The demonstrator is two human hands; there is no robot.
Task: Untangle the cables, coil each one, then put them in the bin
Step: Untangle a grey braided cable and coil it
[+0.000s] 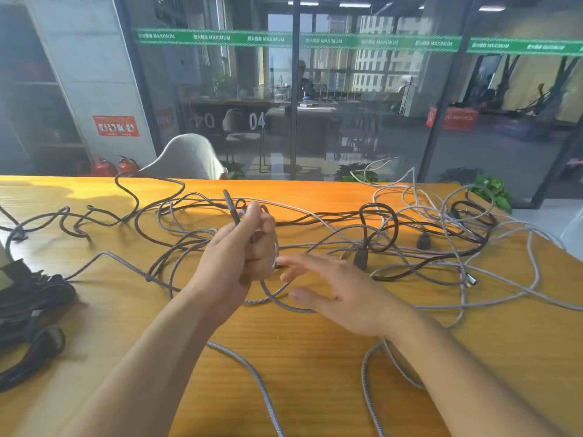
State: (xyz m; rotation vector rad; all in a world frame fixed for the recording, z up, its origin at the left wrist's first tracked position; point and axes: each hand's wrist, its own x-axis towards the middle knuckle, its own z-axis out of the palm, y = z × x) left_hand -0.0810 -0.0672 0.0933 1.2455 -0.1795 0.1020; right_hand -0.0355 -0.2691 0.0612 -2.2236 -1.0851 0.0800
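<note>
Seemingly mid-sort, the head view looks down on a wooden table [315,357] strewn with tangled cables. Above the table's middle, the left hand [243,247] is raised with its fingers curled round a grey braided cable [268,389], a dark end of it sticking up past the thumb and the rest dropping in a loop to the table and trailing toward the near edge. Just right of that hand, the right hand [340,298] hovers over the table with fingers spread and straight, gripping nothing, its fingertips close to the hanging loop. Toward the table's far right lies a knot of black cable [378,228] mixed with pale grey cables [457,247], plugs among them. At the table's left edge sits a pile of black cables [31,310]. Beyond the far edge stands a white chair [189,159] before a glass wall [362,89].
</note>
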